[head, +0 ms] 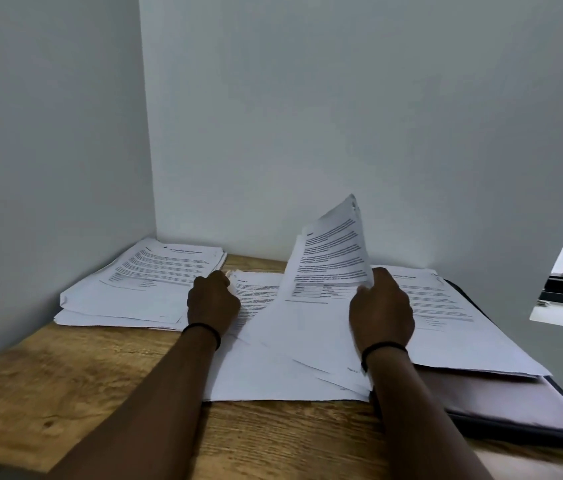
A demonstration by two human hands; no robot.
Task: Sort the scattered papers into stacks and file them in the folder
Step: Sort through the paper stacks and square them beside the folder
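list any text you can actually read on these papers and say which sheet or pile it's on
None of it can be read.
Raised sheet pinched by the right hand: paragraphs and a small table, all blurred.
Left stack: a bold heading and body text, too blurred to quote.
Middle papers under the left hand: short bold heading, unreadable.
Right pile on the folder: heading and lines, blurred.

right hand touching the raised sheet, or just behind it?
Touching. The head view shows the right hand with its fingers curled around the lower right edge of the raised sheet, holding it tilted up off the middle pile.
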